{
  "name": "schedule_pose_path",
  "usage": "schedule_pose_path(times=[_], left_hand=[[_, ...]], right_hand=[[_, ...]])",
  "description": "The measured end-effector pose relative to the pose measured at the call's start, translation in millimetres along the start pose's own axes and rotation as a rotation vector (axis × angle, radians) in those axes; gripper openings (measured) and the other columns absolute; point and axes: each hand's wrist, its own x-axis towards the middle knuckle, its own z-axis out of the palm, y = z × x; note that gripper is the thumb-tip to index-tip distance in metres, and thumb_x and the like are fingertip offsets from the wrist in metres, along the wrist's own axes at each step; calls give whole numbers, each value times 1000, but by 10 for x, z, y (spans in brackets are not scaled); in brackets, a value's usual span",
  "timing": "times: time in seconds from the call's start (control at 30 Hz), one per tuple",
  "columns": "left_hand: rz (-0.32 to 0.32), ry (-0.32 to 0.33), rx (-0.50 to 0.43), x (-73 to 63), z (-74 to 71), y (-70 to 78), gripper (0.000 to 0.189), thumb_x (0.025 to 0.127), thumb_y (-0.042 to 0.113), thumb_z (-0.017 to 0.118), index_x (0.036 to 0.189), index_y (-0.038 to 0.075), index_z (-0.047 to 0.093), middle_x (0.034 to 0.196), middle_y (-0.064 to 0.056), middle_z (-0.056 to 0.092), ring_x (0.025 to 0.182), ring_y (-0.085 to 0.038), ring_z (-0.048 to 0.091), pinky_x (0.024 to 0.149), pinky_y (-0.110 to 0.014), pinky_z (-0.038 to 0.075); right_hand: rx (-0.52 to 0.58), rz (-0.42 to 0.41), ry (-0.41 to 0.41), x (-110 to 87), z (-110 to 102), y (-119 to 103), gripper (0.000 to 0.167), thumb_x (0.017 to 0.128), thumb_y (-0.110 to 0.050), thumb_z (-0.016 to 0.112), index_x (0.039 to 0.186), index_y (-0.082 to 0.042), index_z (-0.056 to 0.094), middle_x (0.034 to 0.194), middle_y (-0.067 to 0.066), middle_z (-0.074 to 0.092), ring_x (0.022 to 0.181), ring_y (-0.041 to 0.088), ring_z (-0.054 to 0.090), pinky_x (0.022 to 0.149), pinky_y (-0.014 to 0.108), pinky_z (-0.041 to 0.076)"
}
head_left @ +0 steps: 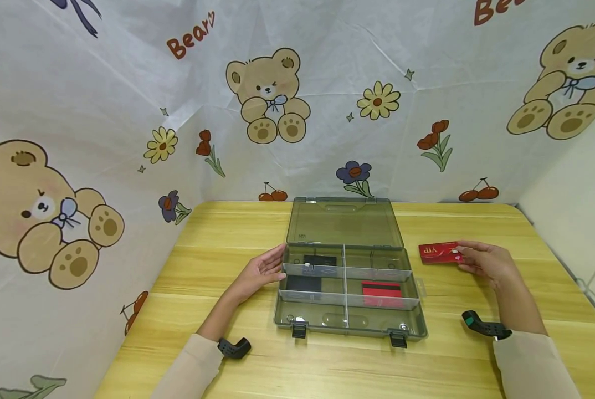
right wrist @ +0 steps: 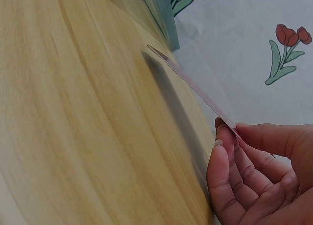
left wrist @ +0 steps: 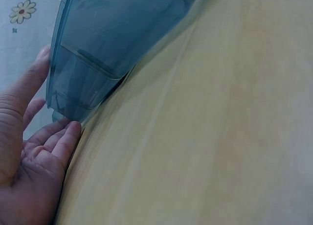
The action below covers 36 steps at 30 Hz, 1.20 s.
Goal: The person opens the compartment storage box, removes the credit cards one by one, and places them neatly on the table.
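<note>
White cloth backdrop (head_left: 322, 33) spans 9 through 2 o'clock: printed flowers (head_left: 378, 102), cherries (head_left: 488, 193), large bear (head_left: 48, 238) at 9, second bear (head_left: 569, 88) at 2. "Bear" lettering (head_left: 190, 37) at 11. Plain pale wall (head_left: 576, 210) at 3. Yellow wood-grain table (head_left: 327, 366) at 6. Bright light, shiny crease (head_left: 381, 52) at 1.

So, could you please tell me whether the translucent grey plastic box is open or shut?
The box is open: its hinged translucent grey lid is swung back, leaving the divided compartments uncovered.
</note>
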Motion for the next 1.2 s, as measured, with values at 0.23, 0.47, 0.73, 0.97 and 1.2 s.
schedule_pose_path(times=[0.23, 0.47, 0.73, 0.97, 1.2], left_hand=[[6, -4, 0, 0, 1, 0, 77, 95, 5, 72, 160, 12, 32, 165, -10, 28, 151, -29, 28, 117, -31, 35], [7, -3, 6, -2, 6, 13, 77, 95, 4, 72, 160, 12, 32, 165, -10, 29, 150, -28, 29, 117, -30, 36], [6, -4, 8, 1, 2, 11, 77, 95, 4, 71, 160, 11, 31, 165, -11, 28, 151, -29, 28, 117, -30, 34], [1, -2, 10, 7, -3, 0, 76, 95, 4, 71, 160, 11, 31, 165, -10, 28, 151, -29, 28, 118, -30, 34], [-4, 0, 7, 10, -7, -12, 76, 95, 3, 70, 160, 11, 31, 165, -9, 29, 151, -28, 29, 117, -30, 35]], right_hand=[[-16, 9, 13, 25, -6, 24, 22, 100, -10, 65, 92, -22, 82, 87, -15, 70, 75, 13, 73, 68, 30, 64], [-7, -4, 10, 17, 3, 26, 20, 99, -9, 66, 93, -19, 82, 87, -15, 71, 76, 12, 73, 69, 30, 64], [-34, -6, 38, 23, 12, 13, 25, 101, -11, 63, 88, -22, 81, 86, -10, 73, 76, 11, 73, 70, 30, 64], [-43, 15, 53, 44, -15, 4, 33, 106, -20, 56, 83, -21, 81, 82, -2, 76, 76, 12, 75, 71, 31, 64], [-72, 15, 55, 32, -3, -18, 33, 107, -20, 53, 84, -19, 77, 82, -3, 76, 75, 12, 75, 71, 30, 64]])
